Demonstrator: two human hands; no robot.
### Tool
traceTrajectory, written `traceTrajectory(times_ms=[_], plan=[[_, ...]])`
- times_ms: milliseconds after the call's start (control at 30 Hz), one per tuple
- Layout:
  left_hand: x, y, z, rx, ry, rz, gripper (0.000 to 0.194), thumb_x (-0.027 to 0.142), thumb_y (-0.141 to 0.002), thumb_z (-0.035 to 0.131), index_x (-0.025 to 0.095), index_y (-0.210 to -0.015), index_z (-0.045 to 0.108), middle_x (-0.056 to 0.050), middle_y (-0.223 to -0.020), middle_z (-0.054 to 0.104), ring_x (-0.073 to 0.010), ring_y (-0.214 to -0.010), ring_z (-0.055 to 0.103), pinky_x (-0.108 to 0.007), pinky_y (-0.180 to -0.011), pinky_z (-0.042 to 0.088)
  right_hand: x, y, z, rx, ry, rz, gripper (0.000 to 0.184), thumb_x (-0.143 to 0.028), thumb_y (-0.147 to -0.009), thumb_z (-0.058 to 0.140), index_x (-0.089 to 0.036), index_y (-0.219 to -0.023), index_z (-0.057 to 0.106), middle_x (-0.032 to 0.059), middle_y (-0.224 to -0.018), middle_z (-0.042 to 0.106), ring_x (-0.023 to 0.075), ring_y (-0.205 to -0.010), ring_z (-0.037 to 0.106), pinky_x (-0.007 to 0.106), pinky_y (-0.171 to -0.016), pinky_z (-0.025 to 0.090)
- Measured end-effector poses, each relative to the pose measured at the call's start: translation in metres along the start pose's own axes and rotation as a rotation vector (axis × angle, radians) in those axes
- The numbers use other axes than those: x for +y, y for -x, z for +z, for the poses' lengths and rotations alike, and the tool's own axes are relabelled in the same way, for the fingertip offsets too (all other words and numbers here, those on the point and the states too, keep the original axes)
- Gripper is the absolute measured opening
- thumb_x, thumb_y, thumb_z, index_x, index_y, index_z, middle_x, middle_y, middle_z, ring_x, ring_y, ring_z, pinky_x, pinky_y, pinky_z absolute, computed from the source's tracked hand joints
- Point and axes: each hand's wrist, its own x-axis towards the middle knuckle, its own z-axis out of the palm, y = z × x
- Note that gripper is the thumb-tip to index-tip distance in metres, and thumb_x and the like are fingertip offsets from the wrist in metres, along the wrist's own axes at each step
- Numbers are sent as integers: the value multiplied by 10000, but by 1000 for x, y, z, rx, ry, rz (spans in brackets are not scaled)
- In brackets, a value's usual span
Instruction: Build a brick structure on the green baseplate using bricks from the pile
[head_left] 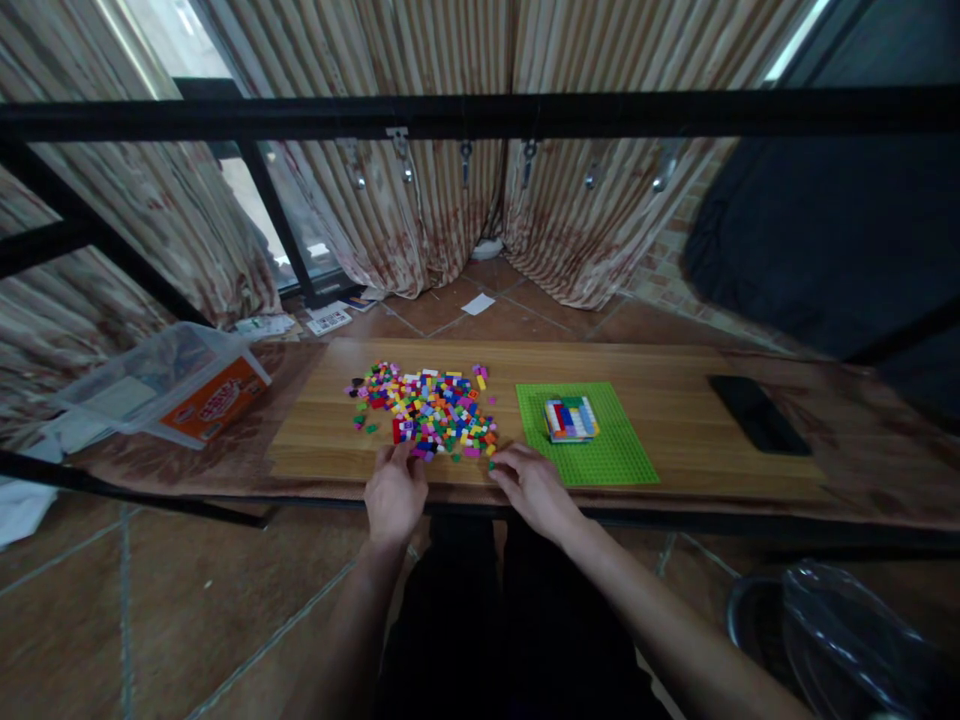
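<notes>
A loose pile of small multicoloured toy building bricks (442, 405) lies on the wooden board. At its near left edge is my left hand (396, 492), fingers curled together against the red and purple bricks; whatever they grip is hidden. My right hand (534, 488) is at the near right edge of the pile, thumb and fingertips pinched on a small green brick (492, 465). Just beyond that hand lies a green baseplate (619, 440), bearing a low block-built structure (571, 419) with white, blue, red and green bricks on top.
The wooden board (675, 370) rests on a cloth-covered table. A clear plastic box (150, 375) with an orange label stands at the left. A black phone (759, 413) lies at the right. A black metal bar (480, 115) with hanging hooks crosses above the table.
</notes>
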Motion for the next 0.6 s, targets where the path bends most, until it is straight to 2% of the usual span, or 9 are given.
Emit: traceTrajectory(times_ms=[133,267,433,600], plan=[[0,0,5,12,-35,24,270,311,-896,458,218,-1068,644,-100,-1139,621,-239,-886,638,-319,-721,461,-1,-7,7,-31,93,-17,142,-190,-881,560,-203,-925,694,57,-934,638,195,-883,595,318,-801,453],[-7,0,10,46,7,46,270,377,-918,445,223,-1005,649,-84,-1077,638,-211,-854,635,-291,-702,445,-1,-15,16,4,103,-17,169,-208,-886,553,-219,-969,699,62,-968,644,202,-906,602,323,-808,461],[-11,0,13,88,75,38,268,349,-910,465,215,-1081,622,-88,-1080,657,-223,-917,642,-302,-755,462,0,-26,25,56,100,-10,218,-202,-881,543,-206,-1053,678,77,-1020,661,223,-961,606,345,-852,467],[-15,-9,8,184,132,-18,309,306,-890,465,179,-1145,586,-115,-1086,663,-246,-990,638,-332,-827,477,0,-16,29,110,52,-14,231,-218,-899,504,-223,-1056,673,67,-994,670,215,-917,627,342,-822,483]])
